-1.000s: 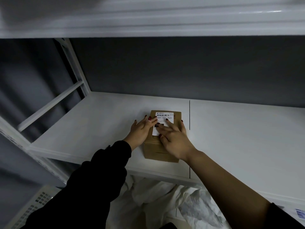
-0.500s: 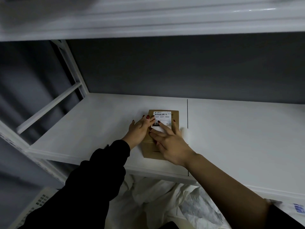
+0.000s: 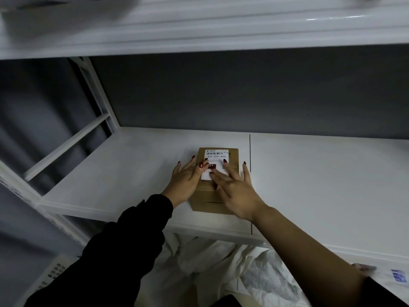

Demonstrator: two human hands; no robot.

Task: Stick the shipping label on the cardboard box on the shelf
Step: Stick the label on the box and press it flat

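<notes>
**Both hands flat on the label on top of the box**

A small cardboard box [image 3: 205, 200] stands on the white shelf [image 3: 132, 165], close to the shelf's front edge. A dark seam in the shelf board runs just to the right of the box. The white shipping label [image 3: 216, 156], printed with a barcode and the code 031-031-A60, lies on top of the box and reaches its far edge.

The left hand [image 3: 186, 180] rests at the left side of the box, its fingers [image 3: 194, 167] straight and spread. The inner ones touch the label's left edge, and the outer ones lie past the box over the shelf. The right hand [image 3: 236, 191] lies over the near right part of the box top. Its fingers [image 3: 228, 169] are also straight and fanned out, pressing on the lower half of the label. Neither hand is pinching anything.

The left arm wears a black sleeve [image 3: 124, 251]; the right forearm is bare. Behind the box is a dark grey wall [image 3: 243, 91], and above it is another white shelf board [image 3: 199, 29]. Below the box's shelf lie crumpled white plastic bags [image 3: 221, 262].
</notes>
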